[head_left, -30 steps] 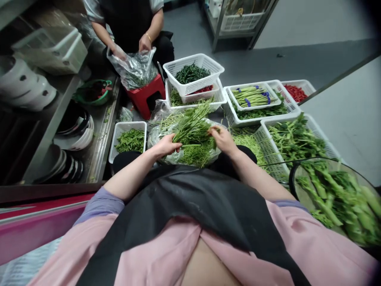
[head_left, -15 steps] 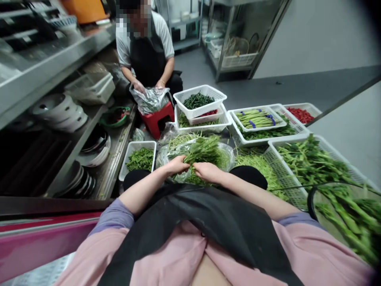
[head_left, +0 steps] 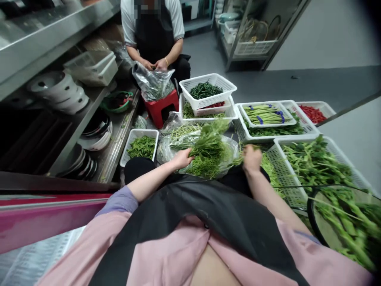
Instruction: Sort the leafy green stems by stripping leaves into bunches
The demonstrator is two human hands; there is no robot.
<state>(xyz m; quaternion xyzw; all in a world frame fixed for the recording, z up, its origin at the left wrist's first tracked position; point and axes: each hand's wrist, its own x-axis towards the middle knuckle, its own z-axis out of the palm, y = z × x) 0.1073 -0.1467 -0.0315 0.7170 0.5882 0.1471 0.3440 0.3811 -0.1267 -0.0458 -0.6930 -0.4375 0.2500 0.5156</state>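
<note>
My left hand (head_left: 182, 159) is closed round the stem end of a leafy green bunch (head_left: 211, 137), whose leaves spread up and to the right. Below the bunch lies a clear plastic bag (head_left: 169, 149) with cut greens in and on it. My right hand (head_left: 252, 158), closed and a little blurred, is to the right of the bag. Some thin green pieces show at its fingers, too smeared to make out fully. Just right of that hand is a pile of pale green stems (head_left: 270, 171).
A person (head_left: 154, 35) handles a plastic bag on a red stool (head_left: 160, 109). White baskets of greens (head_left: 141, 147), green chillies (head_left: 206, 90), asparagus (head_left: 264, 114) and red chillies (head_left: 312, 114) stand around. A large basket (head_left: 287, 171) is at right, metal shelves (head_left: 56, 43) at left.
My right hand has moved right, away from the bunch and my left hand. The bunch stays in my left hand. The view has tilted down slightly, and the other person's hands have come together.
</note>
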